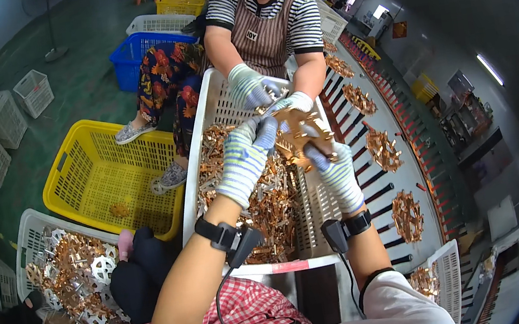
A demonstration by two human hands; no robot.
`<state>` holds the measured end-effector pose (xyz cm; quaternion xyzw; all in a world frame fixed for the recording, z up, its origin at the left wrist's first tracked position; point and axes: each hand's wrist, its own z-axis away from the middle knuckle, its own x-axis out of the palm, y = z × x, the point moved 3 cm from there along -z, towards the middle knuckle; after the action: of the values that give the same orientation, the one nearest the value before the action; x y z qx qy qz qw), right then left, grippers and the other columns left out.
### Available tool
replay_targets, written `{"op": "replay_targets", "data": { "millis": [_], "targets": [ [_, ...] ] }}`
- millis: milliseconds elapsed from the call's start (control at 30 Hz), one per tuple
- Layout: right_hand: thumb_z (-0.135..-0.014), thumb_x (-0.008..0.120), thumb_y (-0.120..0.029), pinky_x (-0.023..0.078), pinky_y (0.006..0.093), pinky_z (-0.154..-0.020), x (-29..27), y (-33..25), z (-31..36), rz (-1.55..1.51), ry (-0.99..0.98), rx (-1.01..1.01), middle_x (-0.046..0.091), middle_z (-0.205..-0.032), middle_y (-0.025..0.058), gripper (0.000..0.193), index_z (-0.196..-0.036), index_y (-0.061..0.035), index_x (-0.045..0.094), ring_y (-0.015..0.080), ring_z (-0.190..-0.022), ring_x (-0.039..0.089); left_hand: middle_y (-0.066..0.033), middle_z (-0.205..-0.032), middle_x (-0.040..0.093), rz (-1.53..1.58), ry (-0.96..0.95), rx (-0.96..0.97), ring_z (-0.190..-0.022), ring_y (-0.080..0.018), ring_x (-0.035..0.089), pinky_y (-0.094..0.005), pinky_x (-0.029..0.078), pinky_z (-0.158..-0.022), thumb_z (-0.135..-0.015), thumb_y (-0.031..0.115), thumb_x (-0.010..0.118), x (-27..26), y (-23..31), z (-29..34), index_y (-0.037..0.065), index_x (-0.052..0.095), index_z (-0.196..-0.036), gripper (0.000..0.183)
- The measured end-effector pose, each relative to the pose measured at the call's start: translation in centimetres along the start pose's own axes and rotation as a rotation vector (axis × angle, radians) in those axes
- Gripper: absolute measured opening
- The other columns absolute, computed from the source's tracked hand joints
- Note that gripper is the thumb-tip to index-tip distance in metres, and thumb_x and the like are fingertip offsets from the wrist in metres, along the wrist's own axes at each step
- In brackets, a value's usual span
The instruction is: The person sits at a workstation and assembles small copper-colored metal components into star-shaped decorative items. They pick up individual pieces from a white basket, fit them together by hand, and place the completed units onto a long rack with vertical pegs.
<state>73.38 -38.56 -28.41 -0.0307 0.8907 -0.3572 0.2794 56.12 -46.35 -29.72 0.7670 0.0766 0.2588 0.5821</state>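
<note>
A: Where are the hands?

B: Both are gloved and raised over the white crate. The left hand is curled, its fingertips closed on the edge of a copper-coloured casting, a star-shaped cluster of small parts. The right hand grips the same casting from below on its right side.

A: And the person opposite?

B: That co-worker's gloved hands hold a silvery piece just above the casting, near the left fingertips; I cannot tell whether they touch.

A: What's in the crate?

B: A heap of loose copper parts. More castings sit on a rack to the right. A yellow basket stands on the floor to the left, and a second white crate of castings lies beside it.
</note>
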Motion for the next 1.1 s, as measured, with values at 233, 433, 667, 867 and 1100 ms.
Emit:
{"op": "replay_targets", "data": {
  "millis": [233, 433, 667, 867, 1100],
  "targets": [
    [-0.083, 0.067, -0.012, 0.046, 0.0324, -0.057, 0.0, -0.4, 0.4, 0.271, -0.137, -0.182, 0.063, -0.07, 0.0144, 0.018, -0.098, -0.0024, 0.068, 0.0222, -0.059, 0.06, -0.0154, -0.083, 0.066, -0.675, 0.04, 0.367, -0.074, -0.0232, 0.061, -0.0355, 0.049, -0.071, -0.087, 0.033, 0.061, -0.3, -0.4, -1.1, -0.002, 0.063, -0.094, 0.035],
    [-0.083, 0.068, -0.017, 0.051, 0.0336, -0.063, 0.2, -0.1, 0.2, 0.1, -0.192, -0.036, 0.067, -0.08, 0.0143, 0.022, -0.102, -0.0057, 0.067, 0.0268, -0.069, 0.066, -0.01, -0.067, 0.063, -0.585, 0.025, 0.404, -0.056, -0.0199, 0.059, -0.0337, 0.047, -0.052, -0.086, 0.03, 0.064, -0.9, 0.9, -0.4, 0.0, 0.064, -0.092, 0.03],
    [-0.085, 0.066, -0.026, 0.051, 0.0329, -0.063, -2.4, -0.5, 0.8, 0.132, -0.181, 0.026, 0.067, -0.076, 0.0117, 0.034, -0.115, -0.0089, 0.063, 0.0232, -0.065, 0.063, 0.005, -0.055, 0.048, -0.114, -0.312, 0.01, -0.041, -0.0025, 0.042, -0.0192, 0.031, -0.037, -0.088, 0.025, 0.062, 0.2, 0.0, -0.2, 0.007, 0.061, -0.084, 0.018],
    [-0.083, 0.07, -0.028, 0.049, 0.0253, -0.071, -5.6, 1.4, 0.9, -0.71, 0.224, 0.214, 0.066, -0.093, 0.0033, 0.04, -0.109, -0.0001, 0.061, 0.0085, -0.079, 0.06, -0.0035, -0.073, 0.063, -0.855, -0.389, 0.379, -0.066, -0.0118, 0.058, -0.0266, 0.048, -0.065, -0.081, 0.034, 0.069, 0.2, -5.1, 0.4, 0.0, 0.063, -0.105, 0.042],
    [-0.087, 0.063, -0.036, 0.045, 0.0219, -0.071, -4.9, -4.0, 2.6, -0.409, -0.153, 0.288, 0.064, -0.086, 0.0021, 0.041, -0.106, 0.0003, 0.065, 0.0054, -0.078, 0.054, 0.0084, -0.056, 0.046, -0.148, -0.248, -0.09, -0.039, 0.0005, 0.036, -0.0168, 0.027, -0.034, -0.089, 0.039, 0.061, 1.8, -0.7, 2.3, 0.012, 0.064, -0.093, 0.027]
  ]
}}
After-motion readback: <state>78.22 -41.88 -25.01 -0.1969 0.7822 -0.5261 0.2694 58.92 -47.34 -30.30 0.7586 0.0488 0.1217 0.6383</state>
